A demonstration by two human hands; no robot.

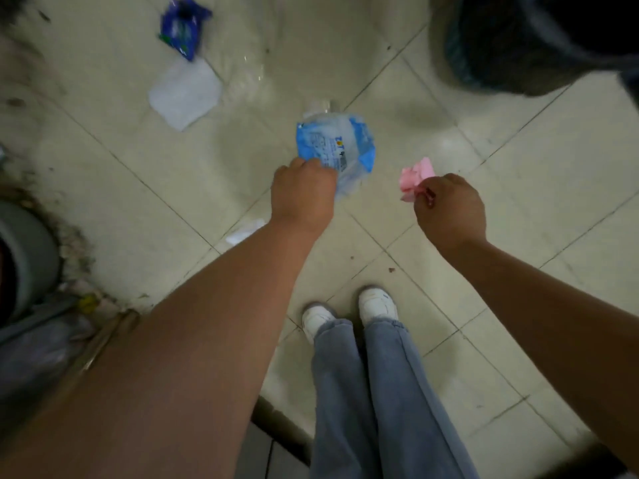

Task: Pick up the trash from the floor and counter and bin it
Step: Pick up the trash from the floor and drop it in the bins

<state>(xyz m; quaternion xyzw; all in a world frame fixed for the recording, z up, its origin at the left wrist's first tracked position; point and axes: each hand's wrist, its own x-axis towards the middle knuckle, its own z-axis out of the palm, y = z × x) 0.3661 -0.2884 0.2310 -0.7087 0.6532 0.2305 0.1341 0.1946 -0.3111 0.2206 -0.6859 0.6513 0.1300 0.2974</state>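
Pale floor tiles (449, 305) are seen from above, with dirt along the left edge. Two pieces of trash are already held up off the floor. A light blue plastic wrapper (337, 148) is pinched in the grip of the left hand (302, 198); it is crumpled, partly see-through, with small print on it. A pink scrap of paper (415, 178) is pinched in the grip of the right hand (449, 209); it is scrunched into a little ball.

Nothing is seen being dropped in yet. A dark bin (539, 43) with a black bag is seen at the top right, well apart from both hands, so the two pieces probably need to be carried over there.

More trash is left on the floor. A dark blue packet (183, 27) is lying near the top left, and a white square of paper (185, 93) is lying flat just beside it. A small white scrap (243, 231) is peeking out from under the left arm. No counter can be seen, so that part cannot be judged. Much of the job seems to be left.
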